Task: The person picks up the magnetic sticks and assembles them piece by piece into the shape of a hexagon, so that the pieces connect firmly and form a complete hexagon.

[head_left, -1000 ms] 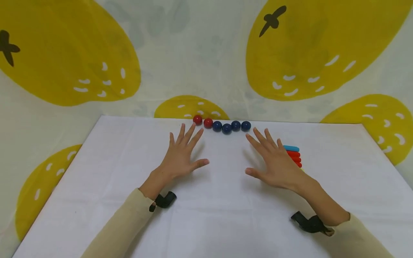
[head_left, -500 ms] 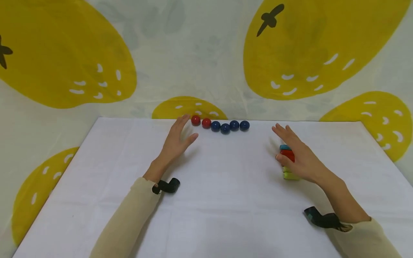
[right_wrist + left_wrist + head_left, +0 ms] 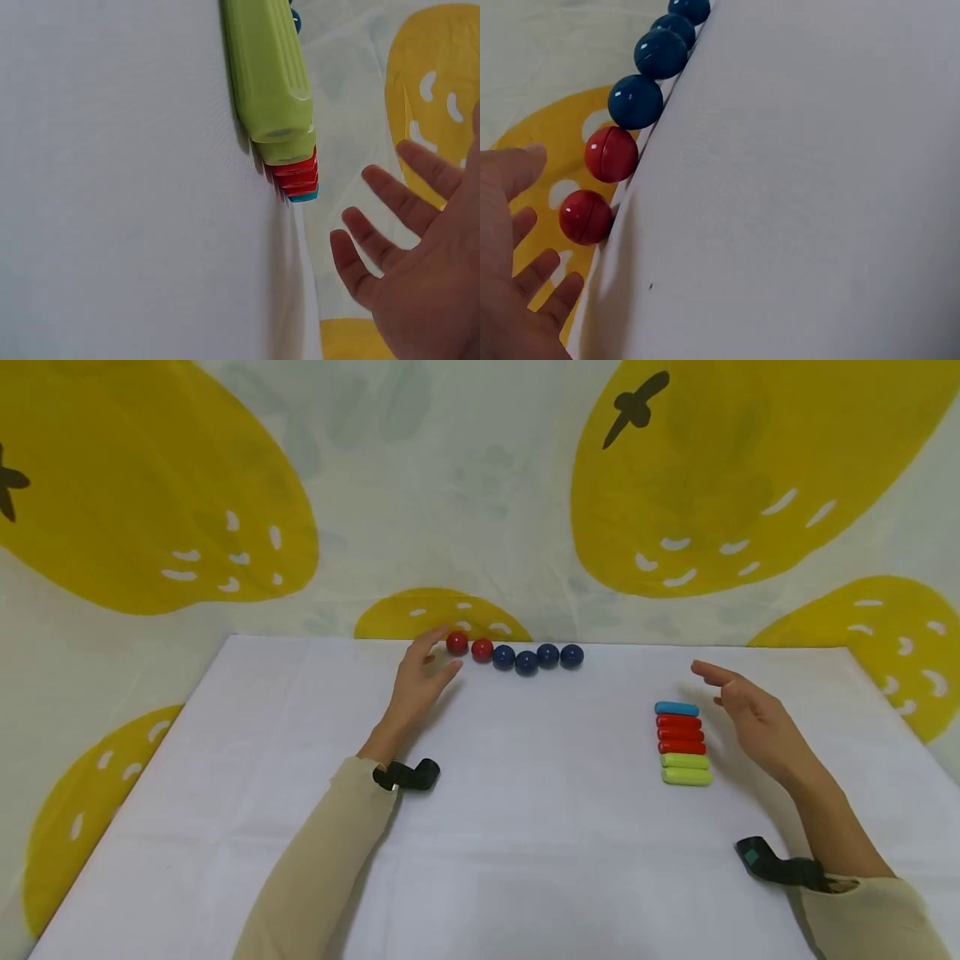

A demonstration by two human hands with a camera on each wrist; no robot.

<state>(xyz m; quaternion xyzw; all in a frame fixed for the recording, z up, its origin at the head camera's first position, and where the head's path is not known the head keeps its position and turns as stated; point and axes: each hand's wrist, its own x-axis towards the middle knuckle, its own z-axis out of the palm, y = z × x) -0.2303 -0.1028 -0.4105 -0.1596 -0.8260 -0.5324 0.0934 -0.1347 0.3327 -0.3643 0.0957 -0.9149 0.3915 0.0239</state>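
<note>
My left hand (image 3: 420, 681) is beside the leftmost red ball (image 3: 457, 643), fingers spread and loosely bent. In the left wrist view a gap shows between the hand (image 3: 517, 247) and that ball (image 3: 586, 217). A second red ball (image 3: 482, 650) and several dark blue balls (image 3: 527, 662) continue the row rightward. My right hand (image 3: 765, 731) hovers right of a column of short plastic sticks, holding nothing. From back to front they are a blue stick (image 3: 677, 708), three red sticks (image 3: 681, 735) and two lime green sticks (image 3: 686, 776). The right wrist view shows the fingers (image 3: 401, 199) apart from them.
A white cloth (image 3: 525, 827) covers the table, and the balls lie near its far edge. Behind stands a pale fabric backdrop (image 3: 465, 485) printed with yellow fruit. Each wrist wears a black camera mount, one left (image 3: 408, 775) and one right (image 3: 780, 864).
My right hand has moved right, from above the sticks to beside them, uncovering the column. My left hand has turned and come next to the leftmost red ball. Balls and sticks stay put.
</note>
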